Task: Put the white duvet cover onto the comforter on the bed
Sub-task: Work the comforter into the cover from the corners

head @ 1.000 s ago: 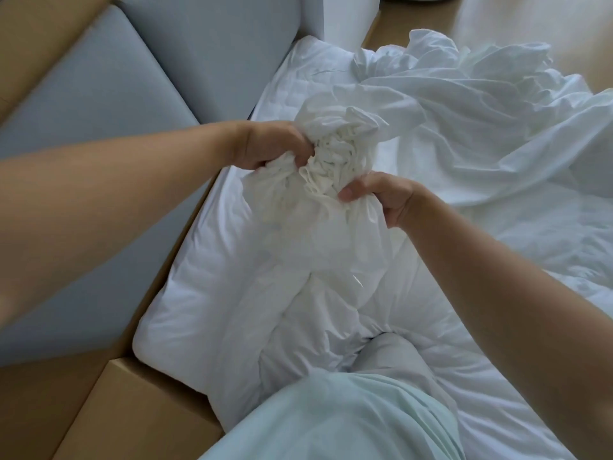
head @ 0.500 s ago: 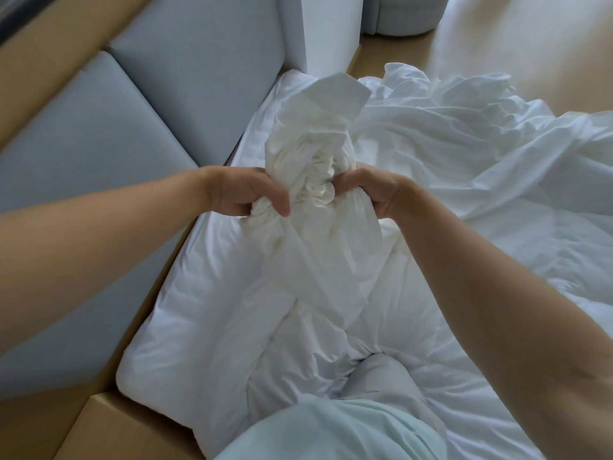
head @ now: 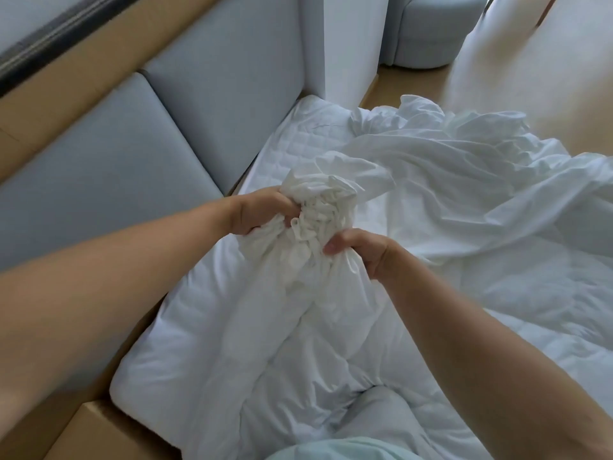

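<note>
Both hands are bunched into the duvet cover (head: 318,207) – left hand (head: 262,210) and right hand (head: 361,250) each clench a gathered wad, probably to work it over a comforter (head: 265,343) corner near the bed (head: 298,134)'s headboard edge – the rest trails right.

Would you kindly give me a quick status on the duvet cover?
Left hand, right hand gripping bunched duvet cover. Comforter beneath, mostly uncovered. Nothing blocking.
</note>
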`<control>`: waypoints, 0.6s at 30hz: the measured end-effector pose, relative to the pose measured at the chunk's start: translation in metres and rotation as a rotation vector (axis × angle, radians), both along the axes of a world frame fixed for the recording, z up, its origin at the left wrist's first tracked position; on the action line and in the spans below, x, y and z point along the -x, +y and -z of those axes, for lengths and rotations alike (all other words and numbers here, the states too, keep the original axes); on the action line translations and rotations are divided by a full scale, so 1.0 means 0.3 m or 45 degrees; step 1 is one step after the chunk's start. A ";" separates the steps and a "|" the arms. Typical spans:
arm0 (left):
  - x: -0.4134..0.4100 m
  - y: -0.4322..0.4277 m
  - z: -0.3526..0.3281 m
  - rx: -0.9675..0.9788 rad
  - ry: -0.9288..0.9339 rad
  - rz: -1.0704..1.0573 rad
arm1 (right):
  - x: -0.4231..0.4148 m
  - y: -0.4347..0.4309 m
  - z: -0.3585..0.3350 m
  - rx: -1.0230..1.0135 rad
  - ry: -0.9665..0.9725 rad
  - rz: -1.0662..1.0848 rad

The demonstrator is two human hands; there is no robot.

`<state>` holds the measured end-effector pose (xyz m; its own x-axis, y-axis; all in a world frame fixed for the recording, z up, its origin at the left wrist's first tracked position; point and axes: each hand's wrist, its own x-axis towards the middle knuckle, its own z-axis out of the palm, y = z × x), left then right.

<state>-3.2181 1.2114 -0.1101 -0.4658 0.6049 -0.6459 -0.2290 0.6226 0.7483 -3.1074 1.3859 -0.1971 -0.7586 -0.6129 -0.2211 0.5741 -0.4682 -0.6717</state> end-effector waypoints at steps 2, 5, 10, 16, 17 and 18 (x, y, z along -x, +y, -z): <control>-0.005 -0.003 0.015 0.031 -0.049 -0.008 | 0.013 0.010 0.016 -0.064 0.067 0.106; -0.003 -0.015 0.031 0.044 -0.199 0.066 | 0.043 0.031 0.002 -0.215 0.046 0.286; -0.039 -0.039 0.059 0.090 -0.466 0.322 | 0.060 0.059 -0.031 -0.384 0.014 0.345; -0.033 -0.013 0.058 -0.037 -0.291 0.338 | -0.022 0.042 -0.019 -0.299 -0.156 0.359; -0.011 -0.011 0.055 -0.073 -0.237 0.264 | -0.031 0.036 -0.021 -0.253 -0.176 0.312; 0.012 -0.007 0.050 -0.100 -0.187 0.194 | -0.041 0.025 -0.025 -0.217 -0.181 0.254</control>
